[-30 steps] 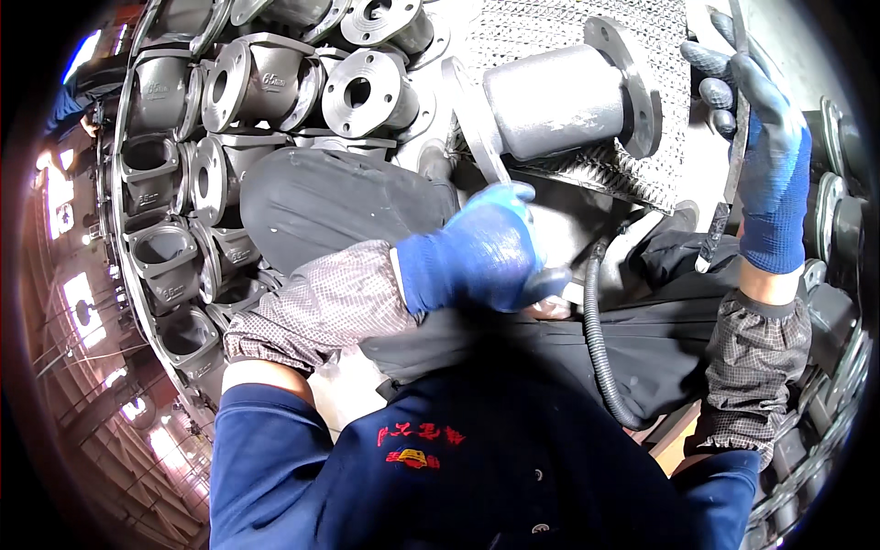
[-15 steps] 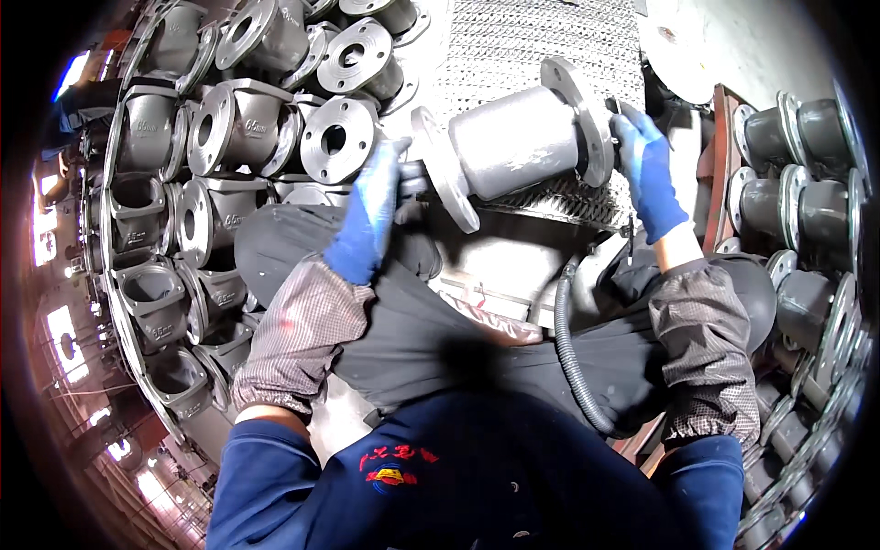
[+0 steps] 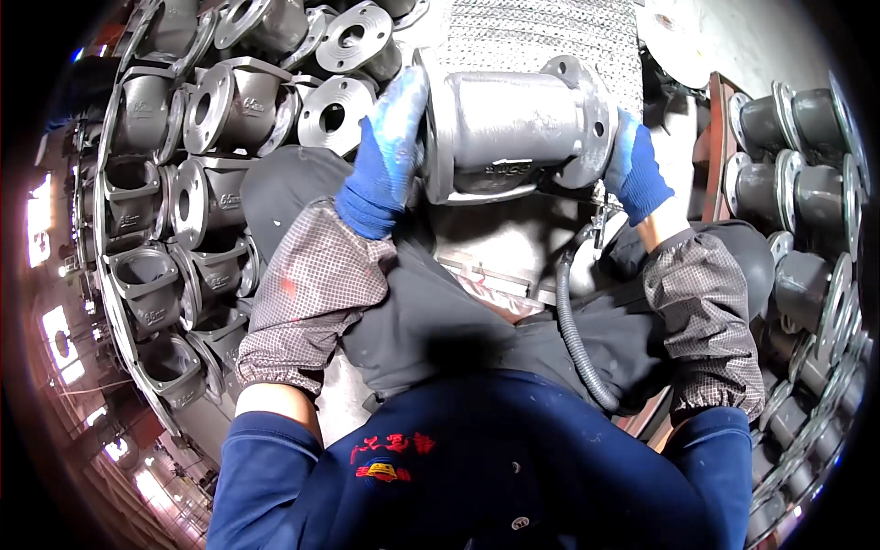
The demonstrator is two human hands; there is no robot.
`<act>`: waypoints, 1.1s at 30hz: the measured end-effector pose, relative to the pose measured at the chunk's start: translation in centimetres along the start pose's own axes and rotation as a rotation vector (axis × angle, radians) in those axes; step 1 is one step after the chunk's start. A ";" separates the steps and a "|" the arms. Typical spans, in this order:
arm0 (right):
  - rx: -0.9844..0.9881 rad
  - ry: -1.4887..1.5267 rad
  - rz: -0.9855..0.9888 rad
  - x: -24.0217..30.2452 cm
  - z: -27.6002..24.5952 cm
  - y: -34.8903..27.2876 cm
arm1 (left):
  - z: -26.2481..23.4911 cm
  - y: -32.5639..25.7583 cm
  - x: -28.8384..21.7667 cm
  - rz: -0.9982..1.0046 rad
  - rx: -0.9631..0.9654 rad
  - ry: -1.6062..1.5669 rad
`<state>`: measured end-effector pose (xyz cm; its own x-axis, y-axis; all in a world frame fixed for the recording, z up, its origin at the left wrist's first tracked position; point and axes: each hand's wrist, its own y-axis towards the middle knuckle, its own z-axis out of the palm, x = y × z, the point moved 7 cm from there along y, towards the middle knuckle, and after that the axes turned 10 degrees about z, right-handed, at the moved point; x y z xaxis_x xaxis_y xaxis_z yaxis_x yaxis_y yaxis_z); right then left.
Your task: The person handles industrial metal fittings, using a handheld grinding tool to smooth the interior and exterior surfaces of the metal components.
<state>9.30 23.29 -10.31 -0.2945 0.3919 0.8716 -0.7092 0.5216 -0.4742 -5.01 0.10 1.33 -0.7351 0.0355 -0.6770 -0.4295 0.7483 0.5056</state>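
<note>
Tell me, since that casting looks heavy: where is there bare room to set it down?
Free: the mesh grating behind the flanged casting that the left hand and right hand grip, and the pale floor beyond. Crowded: stacked castings on the left and flanged parts on the right.

One grey flanged pipe casting held up, gripped between two blue-gloved hands, left hand and right hand, each with one checked sleeve guard. One black corrugated hose across the lap. Stacked grey flanged castings: roughly a dozen at left and about eight at right, exact totals uncountable at the blurred rim.
</note>
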 end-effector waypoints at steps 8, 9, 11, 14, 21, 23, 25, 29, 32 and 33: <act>0.001 0.432 0.301 -0.7 1.7 0.6 | 0.4 2.9 -1.4 0.438 0.028 0.321; -0.010 0.424 0.298 -0.7 1.6 0.6 | 0.9 3.2 -1.7 0.481 0.067 0.324; -0.022 0.427 0.304 -0.4 1.3 1.1 | 2.0 3.8 -0.9 0.298 0.070 0.220; -0.032 0.418 0.308 0.1 1.7 1.3 | 2.3 4.6 -0.6 0.486 0.132 0.497; 0.025 0.025 0.148 0.6 1.5 2.7 | 0.2 5.4 4.2 0.442 0.085 0.531; 0.017 0.183 0.255 1.2 2.8 1.4 | -0.2 5.2 5.3 0.358 0.056 0.431; 0.018 0.079 0.253 1.8 3.1 0.7 | -0.4 5.2 5.5 0.275 0.024 0.336; 0.034 0.114 0.166 2.9 4.2 -0.6 | -0.4 1.8 10.5 -0.723 -0.366 -0.494; 0.072 0.015 0.024 3.3 4.0 -0.3 | -0.2 0.5 11.3 -0.819 -0.408 -0.569; 0.095 -0.049 -0.052 3.3 3.5 0.1 | 0.2 -0.1 11.5 -0.920 -0.462 -0.612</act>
<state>6.01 21.99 -7.06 -0.2850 0.3272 0.9010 -0.7815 0.4650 -0.4161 -13.37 0.59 -6.62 0.2645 0.0149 -0.9643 -0.9034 0.3538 -0.2424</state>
